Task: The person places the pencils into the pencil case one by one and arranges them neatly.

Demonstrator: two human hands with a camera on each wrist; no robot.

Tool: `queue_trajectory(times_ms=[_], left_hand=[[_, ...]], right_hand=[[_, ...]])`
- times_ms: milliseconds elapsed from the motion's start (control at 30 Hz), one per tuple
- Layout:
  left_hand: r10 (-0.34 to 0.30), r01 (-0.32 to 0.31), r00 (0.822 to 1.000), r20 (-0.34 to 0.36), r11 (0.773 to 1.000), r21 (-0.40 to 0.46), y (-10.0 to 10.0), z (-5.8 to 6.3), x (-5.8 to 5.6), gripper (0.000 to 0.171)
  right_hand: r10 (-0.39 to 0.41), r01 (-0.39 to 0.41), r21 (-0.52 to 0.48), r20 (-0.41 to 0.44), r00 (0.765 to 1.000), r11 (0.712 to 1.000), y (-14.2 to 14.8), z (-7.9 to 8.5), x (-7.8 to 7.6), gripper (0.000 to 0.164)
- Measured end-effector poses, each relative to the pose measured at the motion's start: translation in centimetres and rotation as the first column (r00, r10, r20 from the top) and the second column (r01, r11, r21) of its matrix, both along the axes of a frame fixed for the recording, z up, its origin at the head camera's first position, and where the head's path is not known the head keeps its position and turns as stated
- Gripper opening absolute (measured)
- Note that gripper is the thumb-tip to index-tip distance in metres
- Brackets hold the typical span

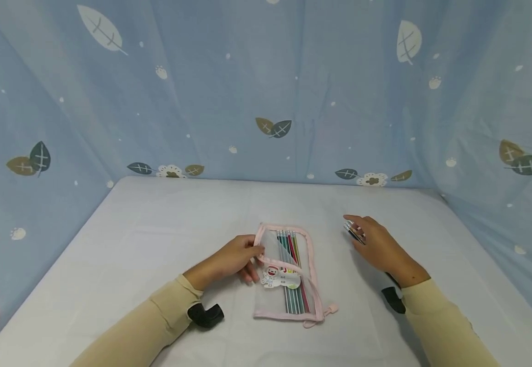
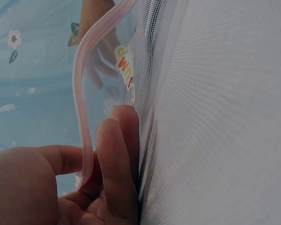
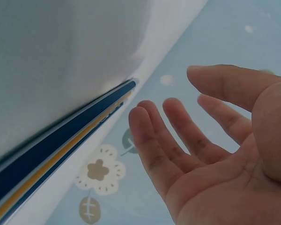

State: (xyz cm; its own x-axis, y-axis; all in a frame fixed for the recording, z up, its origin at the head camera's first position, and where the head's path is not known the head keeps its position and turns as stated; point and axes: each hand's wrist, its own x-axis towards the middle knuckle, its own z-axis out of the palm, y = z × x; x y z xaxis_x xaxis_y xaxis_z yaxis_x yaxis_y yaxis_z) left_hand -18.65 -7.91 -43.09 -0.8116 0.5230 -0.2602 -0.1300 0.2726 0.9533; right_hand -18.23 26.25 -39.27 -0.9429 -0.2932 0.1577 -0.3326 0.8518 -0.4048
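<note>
A mesh pencil pouch (image 1: 311, 250) with pink trim lies on the white table, several pencils (image 1: 297, 300) showing through it. My left hand (image 1: 238, 257) pinches its left side. Close up in the left wrist view, the pink edging (image 2: 84, 112) runs between thumb and fingers of that left hand (image 2: 114, 164). Over on the right, my right hand (image 1: 380, 250) is above a few loose pencils (image 1: 354, 233), partly hidden under it. The right wrist view shows this right hand (image 3: 201, 154) with fingers spread and nothing in it, apart from the blue and yellow pencils (image 3: 70, 136).
A pink loop tag (image 1: 331, 309) sticks out at the pouch's lower right corner. Black wrist mounts (image 1: 206, 316) show by both sleeves. Blue leaf-print cloth (image 1: 266, 92) hangs behind and at the sides of the white table (image 1: 178, 214).
</note>
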Motion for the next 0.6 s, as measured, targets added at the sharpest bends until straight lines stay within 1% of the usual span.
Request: queue_trajectory(times_ms=[167,300,600], left_hand=[[0.004,-0.004,1.0,-0.002,1.0,-0.016,-0.23,0.13,0.04,0.026],[0.013,-0.013,1.0,0.001,1.0,-0.024,-0.33,0.19,0.03,0.025],[0.0,0.0,1.0,-0.002,1.0,-0.014,0.15,0.2,0.2,0.026]], right_hand=[[0.012,-0.013,0.009,0.04,0.999,1.0,0.13,-0.1,-0.07,0.062],[0.022,-0.023,0.017,0.039,0.999,1.0,0.1,0.03,-0.06,0.063],[-0.007,0.005,0.029,0.092,0.996,1.0,0.79,-0.31,0.28,0.063]])
